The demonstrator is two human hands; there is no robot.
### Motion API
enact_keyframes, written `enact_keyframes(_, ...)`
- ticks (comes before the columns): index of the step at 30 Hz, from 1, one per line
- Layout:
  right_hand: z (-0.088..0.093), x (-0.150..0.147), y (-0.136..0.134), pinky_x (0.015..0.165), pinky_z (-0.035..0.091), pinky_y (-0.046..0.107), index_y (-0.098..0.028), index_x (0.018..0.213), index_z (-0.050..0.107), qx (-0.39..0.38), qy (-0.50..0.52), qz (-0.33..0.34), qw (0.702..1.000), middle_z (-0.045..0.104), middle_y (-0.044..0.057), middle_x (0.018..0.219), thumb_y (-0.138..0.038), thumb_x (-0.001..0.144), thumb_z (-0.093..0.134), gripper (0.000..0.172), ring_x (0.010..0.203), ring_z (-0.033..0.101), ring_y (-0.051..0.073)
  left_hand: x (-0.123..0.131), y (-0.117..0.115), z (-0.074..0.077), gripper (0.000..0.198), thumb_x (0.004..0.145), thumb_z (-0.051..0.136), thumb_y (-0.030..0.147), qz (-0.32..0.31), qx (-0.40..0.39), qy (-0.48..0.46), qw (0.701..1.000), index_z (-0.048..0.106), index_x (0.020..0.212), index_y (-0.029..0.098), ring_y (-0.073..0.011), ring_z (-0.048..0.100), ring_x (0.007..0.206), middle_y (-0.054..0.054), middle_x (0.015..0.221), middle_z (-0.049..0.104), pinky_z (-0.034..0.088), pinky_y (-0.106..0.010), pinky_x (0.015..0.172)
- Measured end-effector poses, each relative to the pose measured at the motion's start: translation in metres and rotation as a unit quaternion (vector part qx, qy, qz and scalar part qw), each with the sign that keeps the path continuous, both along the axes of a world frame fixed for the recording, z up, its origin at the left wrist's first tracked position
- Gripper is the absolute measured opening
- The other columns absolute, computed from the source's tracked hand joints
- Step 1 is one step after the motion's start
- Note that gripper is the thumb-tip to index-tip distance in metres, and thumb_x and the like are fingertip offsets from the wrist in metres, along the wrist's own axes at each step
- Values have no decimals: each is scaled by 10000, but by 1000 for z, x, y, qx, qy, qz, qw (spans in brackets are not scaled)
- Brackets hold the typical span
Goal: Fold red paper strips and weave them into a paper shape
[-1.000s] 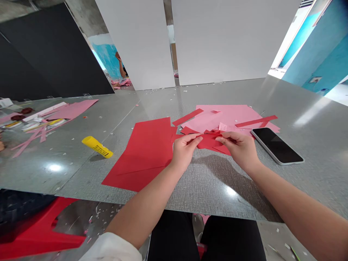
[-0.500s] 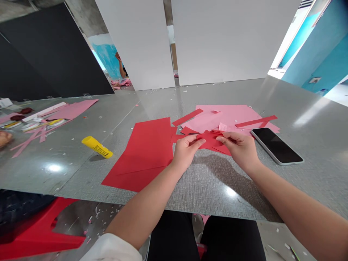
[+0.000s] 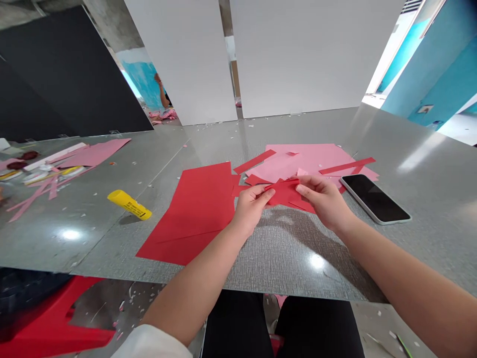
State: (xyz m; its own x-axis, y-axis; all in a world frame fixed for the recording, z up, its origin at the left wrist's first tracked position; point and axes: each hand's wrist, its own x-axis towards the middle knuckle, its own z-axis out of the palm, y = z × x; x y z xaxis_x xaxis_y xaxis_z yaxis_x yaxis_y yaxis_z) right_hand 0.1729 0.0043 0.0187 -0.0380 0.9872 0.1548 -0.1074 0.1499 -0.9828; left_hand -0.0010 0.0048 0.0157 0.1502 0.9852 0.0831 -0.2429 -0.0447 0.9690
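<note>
Between my hands, a small piece of red paper [image 3: 283, 191] is held up just over the table. My left hand [image 3: 252, 201] pinches its left end between thumb and fingers. At the other end, my right hand [image 3: 321, 198] grips it the same way, thumb on the near side. Loose red paper scraps lie beneath and behind, so the held piece's exact outline is hard to make out. Left of my hands lies a large red paper sheet [image 3: 201, 204]. Pink paper [image 3: 309, 160] is spread out behind them, with a red strip [image 3: 255, 161] across its left edge.
A phone [image 3: 375, 199] lies right of my right hand. A yellow glue stick [image 3: 129, 204] rests on the left part of the table. Farther left are pink paper strips [image 3: 48, 188] and rolls of tape. White panels [image 3: 313, 54] stand along the back edge. A red stool [image 3: 70, 323] is below left.
My right hand's fingers have lifted and opened slightly at the paper's right end. The left hand keeps its pinch. The whole view has shifted a little.
</note>
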Motion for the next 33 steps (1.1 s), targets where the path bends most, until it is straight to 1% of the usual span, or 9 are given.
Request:
enact_keyframes(2, 0, 0, -1, 707, 480, 296, -214, 769, 682, -4, -20, -9, 1000, 665, 18, 782, -345, 671, 702, 165, 724, 595, 128, 1, 0, 1, 240, 707, 670, 317, 5, -9, 1, 1000, 685, 888, 158, -164, 612, 846, -61, 911, 669, 546, -307, 719)
enact_keyframes(4, -1, 0, -1, 693, 475, 300, -211, 714, 685, 8, -45, -44, 998, 664, 12, 733, -346, 649, 718, 154, 689, 587, 128, 1, -1, 2, 240, 698, 676, 317, 12, -16, 3, 1000, 686, 874, 154, -161, 611, 825, -56, 889, 665, 556, -314, 702)
enact_keyframes(8, -2, -1, -1, 686, 475, 311, -214, 725, 690, 16, -59, -66, 996, 672, 11, 720, -345, 632, 726, 164, 687, 592, 138, 2, -1, 2, 230, 689, 682, 305, 13, -24, -2, 1000, 686, 860, 151, -147, 610, 783, -47, 860, 656, 570, -309, 663)
enact_keyframes(14, -1, -1, 0, 701, 482, 302, -208, 719, 677, 5, -25, -33, 999, 670, 12, 752, -316, 628, 729, 150, 703, 595, 129, 2, 0, 2, 238, 695, 675, 295, 3, -32, -6, 999, 682, 884, 150, -133, 605, 784, -46, 894, 653, 569, -282, 653)
enact_keyframes(17, 1, -1, -1, 659, 472, 285, -200, 741, 678, -4, -23, -20, 1000, 657, 9, 734, -324, 643, 716, 162, 669, 576, 116, 2, -1, 2, 228, 697, 672, 301, -2, -31, 5, 999, 684, 866, 149, -123, 598, 750, -37, 850, 652, 570, -293, 660)
enact_keyframes(20, 3, -1, -1, 587, 443, 268, -186, 693, 673, 5, -37, -42, 998, 616, -4, 636, -327, 661, 699, 146, 590, 531, 99, 3, -2, 2, 218, 694, 676, 310, -12, -25, 30, 999, 683, 841, 148, -121, 597, 721, -30, 800, 650, 570, -297, 650)
enact_keyframes(22, 4, -1, -2, 572, 435, 268, -185, 652, 662, 12, -38, -64, 997, 598, -10, 595, -315, 659, 699, 136, 568, 519, 98, 3, -2, 2, 239, 678, 693, 291, -20, -17, 47, 999, 676, 877, 160, -133, 612, 753, -36, 836, 664, 566, -282, 641)
enact_keyframes(28, 3, -2, -2, 620, 447, 286, -202, 661, 674, 27, -44, -96, 994, 640, 3, 644, -300, 654, 702, 102, 635, 553, 122, 2, -1, 2, 230, 680, 688, 229, -23, -8, 72, 997, 672, 899, 161, -151, 641, 798, -52, 890, 690, 555, -271, 664)
enact_keyframes(33, 3, -1, -2, 621, 439, 279, -211, 652, 673, 33, -59, -102, 993, 632, -10, 623, -297, 659, 701, 91, 620, 543, 113, 2, -1, 3, 229, 714, 652, 206, -41, -10, 78, 996, 665, 938, 162, -162, 646, 833, -56, 930, 688, 555, -297, 695)
